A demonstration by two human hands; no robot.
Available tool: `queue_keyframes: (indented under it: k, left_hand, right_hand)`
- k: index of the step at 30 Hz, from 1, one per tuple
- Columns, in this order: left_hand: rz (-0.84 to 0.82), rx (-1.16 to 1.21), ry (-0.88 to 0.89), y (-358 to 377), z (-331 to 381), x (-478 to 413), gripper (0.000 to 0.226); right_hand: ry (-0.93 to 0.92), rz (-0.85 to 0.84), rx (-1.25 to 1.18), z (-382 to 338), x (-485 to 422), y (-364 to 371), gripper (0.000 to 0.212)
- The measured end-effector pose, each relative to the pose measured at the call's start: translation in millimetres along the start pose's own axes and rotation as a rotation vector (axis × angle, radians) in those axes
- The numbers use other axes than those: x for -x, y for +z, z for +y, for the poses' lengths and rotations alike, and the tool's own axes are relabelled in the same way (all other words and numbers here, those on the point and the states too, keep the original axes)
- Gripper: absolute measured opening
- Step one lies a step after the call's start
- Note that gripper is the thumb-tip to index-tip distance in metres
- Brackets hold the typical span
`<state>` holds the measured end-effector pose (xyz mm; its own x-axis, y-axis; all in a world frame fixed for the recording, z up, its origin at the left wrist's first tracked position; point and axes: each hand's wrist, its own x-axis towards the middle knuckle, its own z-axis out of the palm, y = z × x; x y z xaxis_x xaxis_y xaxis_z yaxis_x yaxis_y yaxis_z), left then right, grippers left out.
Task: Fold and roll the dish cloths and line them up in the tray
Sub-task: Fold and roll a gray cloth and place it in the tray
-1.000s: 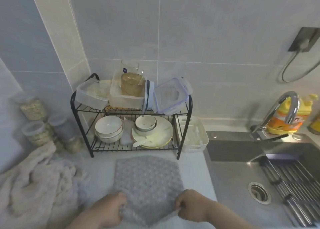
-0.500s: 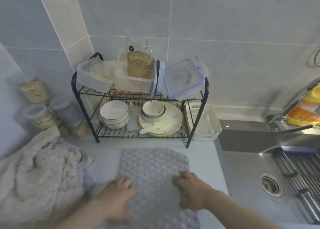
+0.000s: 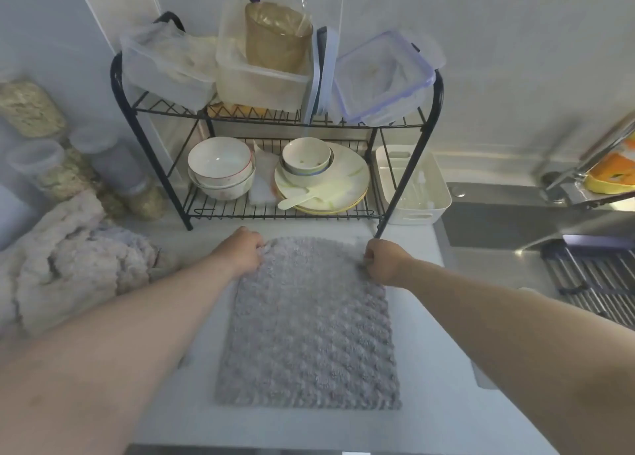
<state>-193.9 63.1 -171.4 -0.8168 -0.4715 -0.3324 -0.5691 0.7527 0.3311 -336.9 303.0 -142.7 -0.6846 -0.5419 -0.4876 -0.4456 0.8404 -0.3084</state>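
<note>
A grey bobbled dish cloth (image 3: 309, 331) lies flat on the white counter, long side running away from me. My left hand (image 3: 242, 250) pinches its far left corner. My right hand (image 3: 385, 260) pinches its far right corner. Both corners sit just in front of the black wire rack. A white plastic tray (image 3: 410, 183) stands to the right of the rack, beside the sink. A heap of more cloths (image 3: 65, 265), beige with some grey, lies at the left of the counter.
The black two-tier wire rack (image 3: 275, 128) holds bowls, plates and plastic boxes behind the cloth. Several storage jars (image 3: 51, 166) stand at the far left. The steel sink (image 3: 567, 248) with a faucet (image 3: 591, 159) and drain rack is on the right.
My hands slid from the cloth's near part up to its far corners and closed on them. The cloth now lies stretched out flat, and my head has moved closer.
</note>
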Motion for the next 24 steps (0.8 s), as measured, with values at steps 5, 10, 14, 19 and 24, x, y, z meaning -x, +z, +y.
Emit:
queue_keyframes:
  k: [5, 10, 14, 19, 24]
  left_hand:
    - [0.019, 0.302, -0.010, -2.0, -6.6, 7.6, 0.016]
    - [0.040, 0.570, -0.077, -8.0, -12.1, 17.6, 0.016]
    - [0.156, 0.561, -0.050, -16.0, -15.3, 31.3, 0.007]
    - [0.144, 0.367, 0.008, -20.6, -19.9, 73.6, 0.014]
    - [0.037, 0.272, -0.011, -2.7, -20.0, 135.7, 0.014]
  right_hand:
    - [0.047, -0.068, -0.516, -4.5, 7.5, -0.1, 0.020]
    - [0.065, 0.080, -0.674, -3.4, 6.7, -0.8, 0.015]
    - [0.031, 0.218, -0.607, 6.4, 15.3, -4.0, 0.030]
    - [-0.100, 0.241, -0.391, 18.9, 55.5, -3.1, 0.030]
    - [-0.169, 0.240, -0.307, 36.0, 102.9, 29.3, 0.019]
